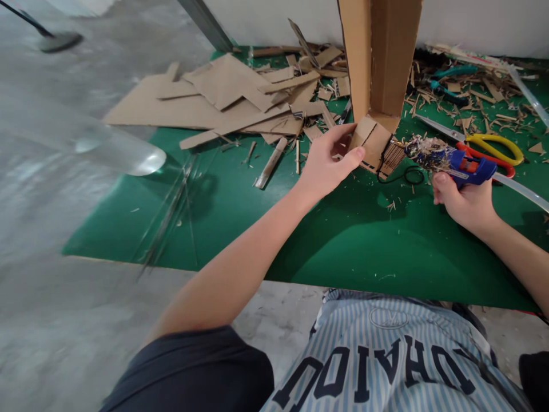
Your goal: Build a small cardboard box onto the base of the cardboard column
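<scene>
My left hand (328, 163) grips a small folded cardboard piece (372, 140) between thumb and fingers, at the foot of a tall cardboard channel (386, 57). A thin black cord (414, 175) loops from this piece. In my right hand (467, 200) is a blue glue gun (463, 163), its front covered with stringy debris. The nozzle points left and is close to the piece's right edge; whether it touches I cannot tell. A clear glue stick (525, 191) sticks out of the gun's back.
Scissors (493, 146) with yellow and red handles lie behind the glue gun. Cardboard offcuts (240, 91) cover the back left of the green table (231, 217). Teal-handled pliers (450, 83) rest among scraps at the back right. Transparent strands (180, 197) cross the left edge.
</scene>
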Demonstrator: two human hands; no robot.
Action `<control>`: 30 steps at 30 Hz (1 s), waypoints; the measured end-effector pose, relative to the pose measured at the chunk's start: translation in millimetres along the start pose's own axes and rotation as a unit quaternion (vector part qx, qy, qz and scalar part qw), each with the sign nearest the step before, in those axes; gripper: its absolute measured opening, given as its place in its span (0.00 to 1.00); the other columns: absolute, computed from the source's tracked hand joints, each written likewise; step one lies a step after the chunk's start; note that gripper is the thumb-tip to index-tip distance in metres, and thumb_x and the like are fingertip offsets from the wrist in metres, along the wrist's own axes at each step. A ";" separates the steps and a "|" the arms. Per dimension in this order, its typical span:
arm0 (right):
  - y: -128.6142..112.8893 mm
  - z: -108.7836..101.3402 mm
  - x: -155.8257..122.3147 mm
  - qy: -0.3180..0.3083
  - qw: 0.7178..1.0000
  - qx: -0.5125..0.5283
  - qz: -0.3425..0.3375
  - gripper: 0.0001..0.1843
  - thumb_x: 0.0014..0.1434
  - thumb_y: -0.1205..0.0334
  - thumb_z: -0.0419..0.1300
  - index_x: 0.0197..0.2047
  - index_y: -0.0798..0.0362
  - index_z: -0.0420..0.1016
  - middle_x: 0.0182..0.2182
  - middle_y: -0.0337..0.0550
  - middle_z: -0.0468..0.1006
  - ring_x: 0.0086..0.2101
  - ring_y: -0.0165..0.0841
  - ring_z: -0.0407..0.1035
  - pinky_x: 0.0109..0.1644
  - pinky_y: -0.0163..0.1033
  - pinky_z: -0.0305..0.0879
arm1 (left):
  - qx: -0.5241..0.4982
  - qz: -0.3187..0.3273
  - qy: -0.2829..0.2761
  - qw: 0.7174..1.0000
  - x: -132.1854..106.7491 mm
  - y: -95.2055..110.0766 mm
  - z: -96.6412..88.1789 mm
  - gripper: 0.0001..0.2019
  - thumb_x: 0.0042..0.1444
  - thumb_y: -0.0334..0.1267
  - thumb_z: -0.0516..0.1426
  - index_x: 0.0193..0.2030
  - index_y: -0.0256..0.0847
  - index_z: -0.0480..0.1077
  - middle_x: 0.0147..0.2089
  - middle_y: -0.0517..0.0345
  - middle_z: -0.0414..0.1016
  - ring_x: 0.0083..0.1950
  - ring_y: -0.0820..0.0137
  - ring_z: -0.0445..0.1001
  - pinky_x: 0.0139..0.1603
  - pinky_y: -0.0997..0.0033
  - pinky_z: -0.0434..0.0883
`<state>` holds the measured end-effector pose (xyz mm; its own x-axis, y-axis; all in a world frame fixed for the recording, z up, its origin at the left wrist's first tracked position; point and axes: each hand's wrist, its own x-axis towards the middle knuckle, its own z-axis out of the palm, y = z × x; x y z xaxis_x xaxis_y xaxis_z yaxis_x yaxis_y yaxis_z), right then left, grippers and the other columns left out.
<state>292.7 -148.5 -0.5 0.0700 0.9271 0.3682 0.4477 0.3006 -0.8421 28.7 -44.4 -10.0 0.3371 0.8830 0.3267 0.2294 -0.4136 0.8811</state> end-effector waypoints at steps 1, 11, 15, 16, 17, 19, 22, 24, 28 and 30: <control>-0.1 0.1 0.2 0.001 1.000 0.000 -0.001 0.28 0.61 0.33 0.62 0.24 0.48 0.66 0.17 0.40 0.68 0.17 0.33 0.66 0.21 0.43 0.65 | -0.001 0.003 0.002 1.000 0.3 -0.9 0.0 0.42 0.50 0.75 0.60 0.59 0.42 0.72 0.52 0.45 0.79 0.48 0.55 0.81 0.44 0.55 0.79; 3.1 0.2 0.0 0.008 1.000 0.004 0.018 0.28 0.60 0.32 0.62 0.26 0.47 0.66 0.18 0.39 0.69 0.18 0.32 0.66 0.20 0.42 0.65 | 0.010 0.025 0.011 1.000 1.0 -1.9 1.0 0.39 0.50 0.73 0.60 0.57 0.44 0.74 0.47 0.48 0.80 0.49 0.55 0.81 0.47 0.55 0.79; 2.9 -0.1 -0.3 0.011 1.000 0.000 0.019 0.28 0.59 0.32 0.62 0.26 0.47 0.66 0.17 0.38 0.69 0.18 0.32 0.66 0.20 0.41 0.65 | 0.013 0.030 0.015 0.999 0.4 -0.4 1.0 0.38 0.50 0.73 0.61 0.57 0.45 0.74 0.48 0.49 0.81 0.51 0.55 0.80 0.49 0.56 0.79; 2.8 -0.2 -0.2 0.008 1.000 -0.001 0.017 0.28 0.59 0.32 0.63 0.26 0.47 0.66 0.17 0.38 0.69 0.17 0.32 0.66 0.20 0.41 0.65 | 0.013 0.030 0.017 0.999 0.2 -0.2 1.0 0.38 0.50 0.73 0.61 0.57 0.45 0.74 0.49 0.48 0.81 0.51 0.55 0.80 0.50 0.56 0.79; 2.6 -0.4 -0.1 0.005 1.000 -0.003 0.015 0.28 0.60 0.32 0.62 0.25 0.47 0.65 0.17 0.39 0.69 0.17 0.32 0.66 0.20 0.41 0.66 | 0.013 0.029 0.020 0.999 0.0 -0.1 1.1 0.38 0.50 0.73 0.61 0.57 0.45 0.74 0.49 0.48 0.81 0.52 0.55 0.80 0.50 0.56 0.79; 2.1 -0.7 0.2 0.000 1.000 -0.007 0.010 0.28 0.61 0.33 0.62 0.25 0.48 0.66 0.16 0.39 0.69 0.17 0.32 0.66 0.20 0.41 0.66 | 0.012 0.025 0.021 0.999 -0.3 -0.4 1.0 0.38 0.50 0.73 0.61 0.57 0.44 0.74 0.49 0.47 0.81 0.51 0.55 0.80 0.49 0.56 0.79; 1.2 -0.8 0.4 0.003 1.000 -0.010 0.004 0.28 0.61 0.33 0.62 0.24 0.48 0.66 0.16 0.40 0.69 0.17 0.32 0.66 0.20 0.42 0.65 | 0.009 0.017 0.014 1.000 0.1 -1.5 0.7 0.39 0.50 0.73 0.61 0.58 0.43 0.73 0.50 0.46 0.80 0.51 0.55 0.80 0.49 0.55 0.79; 0.3 -0.7 0.6 0.004 1.000 -0.009 -0.002 0.28 0.61 0.33 0.62 0.24 0.48 0.66 0.16 0.40 0.69 0.17 0.32 0.66 0.20 0.42 0.64 | 0.009 0.016 0.012 1.000 0.5 -2.3 0.6 0.41 0.49 0.74 0.61 0.58 0.42 0.73 0.50 0.44 0.80 0.52 0.53 0.80 0.49 0.53 0.79; -1.6 -0.7 1.3 -0.007 1.000 -0.005 -0.011 0.29 0.62 0.34 0.61 0.22 0.48 0.65 0.16 0.40 0.68 0.17 0.32 0.65 0.19 0.42 0.63 | 0.014 0.028 0.019 0.999 1.0 -2.1 0.5 0.39 0.50 0.73 0.61 0.57 0.44 0.74 0.50 0.47 0.80 0.54 0.53 0.79 0.51 0.53 0.79; -1.8 -0.9 1.4 -0.010 1.000 -0.006 -0.015 0.29 0.63 0.36 0.61 0.21 0.48 0.65 0.16 0.41 0.68 0.17 0.32 0.66 0.19 0.42 0.63 | 0.016 0.031 0.021 0.999 0.9 -1.0 0.3 0.38 0.51 0.73 0.60 0.57 0.45 0.74 0.50 0.48 0.80 0.53 0.54 0.80 0.51 0.55 0.79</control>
<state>292.8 -147.9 1.9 0.0376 0.9220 0.3854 0.4594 0.3265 -0.8260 29.1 -43.3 -10.7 0.3128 0.8636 0.3955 0.2385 -0.4744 0.8474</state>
